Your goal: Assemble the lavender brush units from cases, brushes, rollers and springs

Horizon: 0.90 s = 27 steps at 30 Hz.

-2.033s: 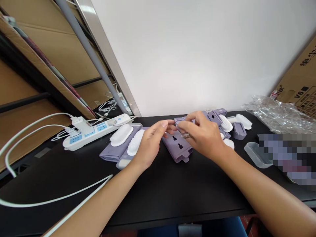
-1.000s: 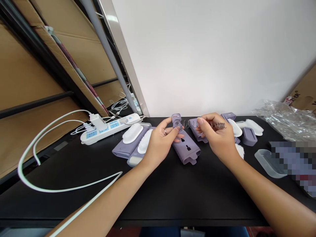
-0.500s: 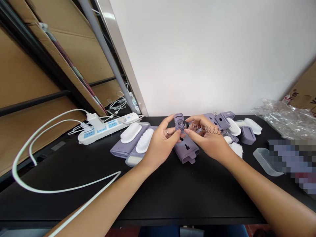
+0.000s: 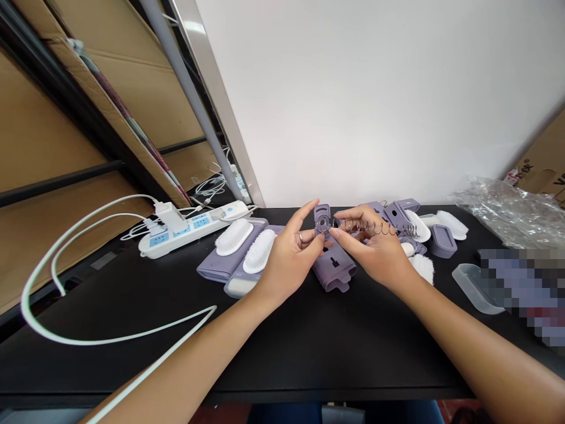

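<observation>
Head view: left hand (image 4: 289, 254) pinches small purple plastic slotted piece (image 4: 322, 211), right hand (image 4: 375, 246) grips long thin metal coil spring (image 4: 374, 227) just beside it, above black table (image 4: 273, 347); spring probably best kept straight and square to piece, lightly pinched; white blue-socketed power strip (image 4: 188, 231) at left, plain white wall (image 4: 353, 106) behind.

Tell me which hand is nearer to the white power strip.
Left. The left hand is to the right of the power strip, with white fluffy pieces between them; the right hand is farther right, beyond the left hand.
</observation>
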Each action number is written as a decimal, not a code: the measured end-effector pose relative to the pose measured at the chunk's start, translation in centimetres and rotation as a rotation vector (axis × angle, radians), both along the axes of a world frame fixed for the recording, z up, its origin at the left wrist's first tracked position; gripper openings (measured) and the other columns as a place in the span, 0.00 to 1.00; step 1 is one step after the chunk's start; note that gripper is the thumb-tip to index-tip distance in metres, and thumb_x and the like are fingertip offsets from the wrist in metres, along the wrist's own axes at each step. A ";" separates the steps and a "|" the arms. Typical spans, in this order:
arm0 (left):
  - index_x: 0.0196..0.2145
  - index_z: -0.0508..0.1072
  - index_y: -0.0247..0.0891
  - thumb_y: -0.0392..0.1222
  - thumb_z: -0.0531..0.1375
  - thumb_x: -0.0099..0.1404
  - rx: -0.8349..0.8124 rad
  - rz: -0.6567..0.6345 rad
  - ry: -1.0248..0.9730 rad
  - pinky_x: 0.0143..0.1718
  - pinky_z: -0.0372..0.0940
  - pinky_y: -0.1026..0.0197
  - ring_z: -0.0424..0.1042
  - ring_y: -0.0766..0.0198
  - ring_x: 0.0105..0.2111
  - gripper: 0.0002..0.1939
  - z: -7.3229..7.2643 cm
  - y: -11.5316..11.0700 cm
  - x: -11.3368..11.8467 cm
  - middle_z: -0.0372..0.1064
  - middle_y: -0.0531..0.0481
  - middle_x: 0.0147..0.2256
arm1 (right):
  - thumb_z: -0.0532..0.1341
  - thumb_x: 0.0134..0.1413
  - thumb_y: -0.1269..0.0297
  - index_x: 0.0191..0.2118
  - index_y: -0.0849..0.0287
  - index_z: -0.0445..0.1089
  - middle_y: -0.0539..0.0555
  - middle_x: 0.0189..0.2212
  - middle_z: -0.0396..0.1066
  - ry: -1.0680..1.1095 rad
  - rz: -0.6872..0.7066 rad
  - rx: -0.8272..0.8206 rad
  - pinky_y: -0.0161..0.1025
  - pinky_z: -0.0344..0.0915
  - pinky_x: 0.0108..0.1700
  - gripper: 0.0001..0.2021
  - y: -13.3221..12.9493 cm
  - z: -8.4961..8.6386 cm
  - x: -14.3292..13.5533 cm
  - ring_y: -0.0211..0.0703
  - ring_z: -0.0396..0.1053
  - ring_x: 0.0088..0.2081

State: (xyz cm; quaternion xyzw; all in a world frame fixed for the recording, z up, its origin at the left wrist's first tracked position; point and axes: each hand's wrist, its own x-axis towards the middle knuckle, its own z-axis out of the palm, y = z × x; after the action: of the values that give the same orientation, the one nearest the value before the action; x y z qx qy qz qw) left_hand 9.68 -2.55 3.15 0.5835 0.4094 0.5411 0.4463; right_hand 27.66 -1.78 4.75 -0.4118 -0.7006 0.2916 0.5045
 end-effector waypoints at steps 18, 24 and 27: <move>0.71 0.65 0.45 0.40 0.67 0.68 0.010 -0.035 -0.010 0.40 0.73 0.62 0.79 0.61 0.37 0.36 0.0 -0.3 0.1 0.77 0.54 0.31 | 0.69 0.62 0.58 0.47 0.53 0.77 0.51 0.35 0.79 -0.068 -0.044 0.153 0.38 0.71 0.34 0.10 0.3 -0.5 0.3 0.44 0.78 0.36; 0.71 0.65 0.45 0.41 0.66 0.69 0.019 -0.062 0.002 0.38 0.71 0.63 0.75 0.65 0.32 0.35 -0.1 -0.1 0.1 0.77 0.55 0.31 | 0.69 0.64 0.58 0.49 0.52 0.77 0.52 0.38 0.81 -0.154 -0.091 0.246 0.41 0.73 0.39 0.11 0.5 -0.8 0.5 0.46 0.80 0.37; 0.71 0.65 0.45 0.41 0.66 0.70 0.019 -0.073 0.011 0.38 0.70 0.64 0.76 0.65 0.32 0.34 -0.2 0.0 -0.1 0.76 0.56 0.30 | 0.68 0.65 0.57 0.50 0.51 0.76 0.53 0.39 0.82 -0.209 -0.121 0.275 0.41 0.73 0.39 0.10 0.4 -0.8 0.7 0.47 0.80 0.38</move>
State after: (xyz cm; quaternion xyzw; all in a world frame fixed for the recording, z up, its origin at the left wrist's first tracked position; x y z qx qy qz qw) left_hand 9.61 -2.58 2.98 0.6052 0.3849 0.5252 0.4579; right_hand 28.32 -1.39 3.97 -0.4085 -0.7565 0.1180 0.4969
